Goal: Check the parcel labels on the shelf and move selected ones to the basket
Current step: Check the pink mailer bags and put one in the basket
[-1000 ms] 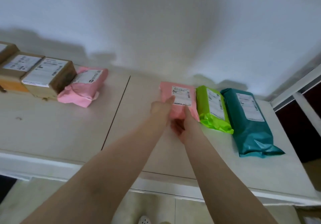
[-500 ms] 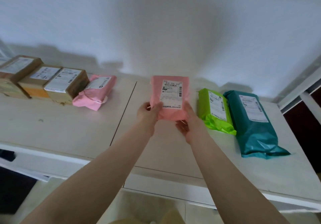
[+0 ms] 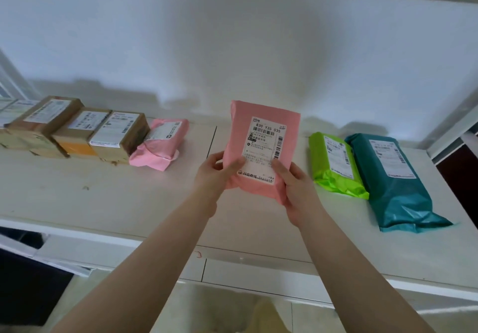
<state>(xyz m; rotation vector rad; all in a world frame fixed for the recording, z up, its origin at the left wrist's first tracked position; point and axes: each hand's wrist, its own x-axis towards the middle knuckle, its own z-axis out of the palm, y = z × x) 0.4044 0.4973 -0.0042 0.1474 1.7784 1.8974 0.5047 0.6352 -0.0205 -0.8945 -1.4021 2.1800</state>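
A flat pink parcel (image 3: 256,123) with a white label reading 830 Y35 035 is held upright above the shelf (image 3: 77,203), label facing me. My left hand (image 3: 216,175) grips its lower left edge, thumb on the front. Its lower right corner is gripped by my right hand (image 3: 297,190), thumb on the label. Lying on the shelf to the right are a lime green parcel (image 3: 333,167) and a teal parcel (image 3: 393,185). Another pink parcel (image 3: 160,144) lies to the left.
Several brown cardboard boxes (image 3: 77,133) with white labels stand in a row at the shelf's left end, against the white wall. A tan object (image 3: 269,317) shows below the shelf's front edge at the bottom of the view. A dark opening lies at the far right.
Both hands have lifted the pink parcel off the shelf and tilted it upright, so that its label faces me. The view has shifted and shows more boxes at the left.
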